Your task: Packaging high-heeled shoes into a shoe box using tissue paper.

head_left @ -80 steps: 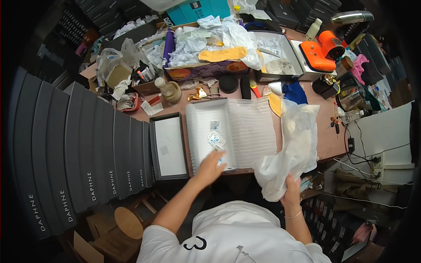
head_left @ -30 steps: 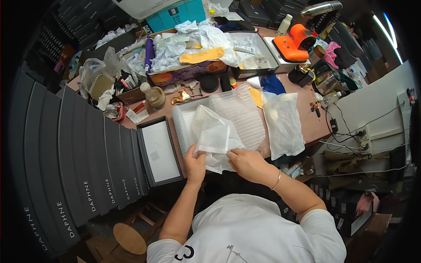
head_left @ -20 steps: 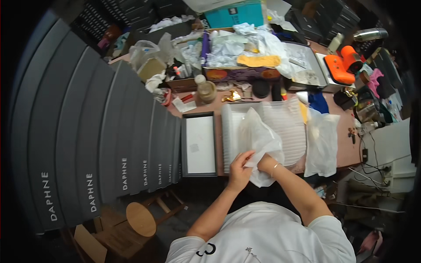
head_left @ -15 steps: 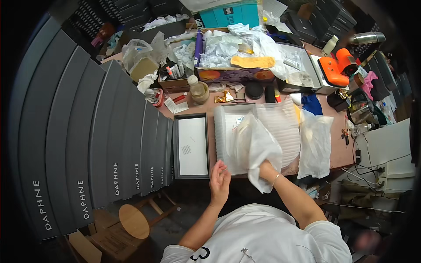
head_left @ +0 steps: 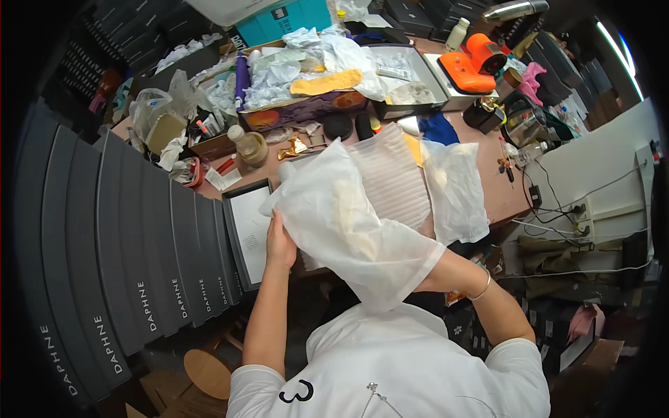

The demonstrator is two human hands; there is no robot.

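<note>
A white translucent bag (head_left: 324, 195) is held up slantwise over the table edge, with a pale shape dimly showing inside. My left hand (head_left: 281, 240) grips the bag's left edge, fingers closed on it. At the bag's lower right end is my right hand (head_left: 433, 274); its fingers are hidden by the bag, and a bracelet circles the wrist. Ridged translucent foam sheeting (head_left: 390, 174) lies beyond the bag, partly covered. To its right rests a second white bag (head_left: 456, 191) with something pale in it. Left of my left hand lies a dark-rimmed box piece with a white inside (head_left: 247, 233).
Dark grey boxes (head_left: 132, 237) stand in a tall row on the left. Across the back are a carton of crumpled paper (head_left: 306, 101), a jar with a pump top (head_left: 249, 146) and an orange device (head_left: 470, 66). Cables (head_left: 550, 202) hang at the right.
The bag has been raised and stretched out to the left. My left hand has moved from beside it onto its edge. My view has turned, shifting the table leftward.
</note>
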